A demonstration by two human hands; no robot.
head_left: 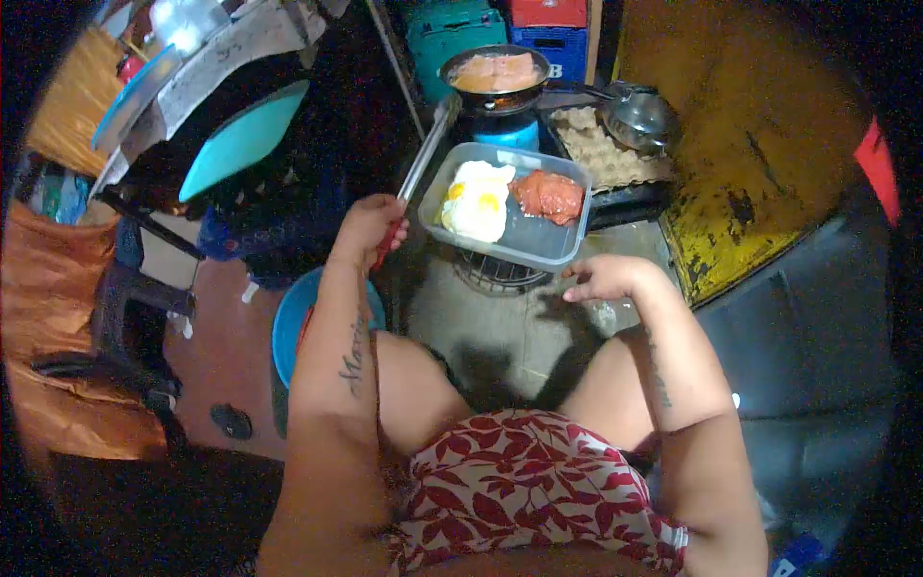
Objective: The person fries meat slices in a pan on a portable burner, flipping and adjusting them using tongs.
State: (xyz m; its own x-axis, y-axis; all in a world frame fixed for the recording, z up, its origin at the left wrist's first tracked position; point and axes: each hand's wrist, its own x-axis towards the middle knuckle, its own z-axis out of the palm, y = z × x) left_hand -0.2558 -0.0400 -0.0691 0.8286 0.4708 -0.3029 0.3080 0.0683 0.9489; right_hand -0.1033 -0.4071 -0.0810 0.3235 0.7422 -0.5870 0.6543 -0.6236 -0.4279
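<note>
My left hand (373,231) is wrapped round the red handle of a long metal cooking utensil (416,171). Its far end points up towards the frying pan (493,102), and I cannot make out the shape of that end. Pinkish flat slices (496,72) lie side by side in the pan. Between my hands, a clear plastic container (519,252) holds fried eggs (476,204) on its left and reddish meat (548,197) on its right. Just off the container's near right corner, my right hand (611,279) has loosely bent fingers, thumb apart, and holds nothing.
Below the pan is a blue canister (505,137). To its right, a metal lid or bowl (636,117) rests on an egg tray (601,159). A round wire rack (500,274) shows beneath the container. A blue basin (290,332) sits beside my left forearm; crates (457,43) stand behind.
</note>
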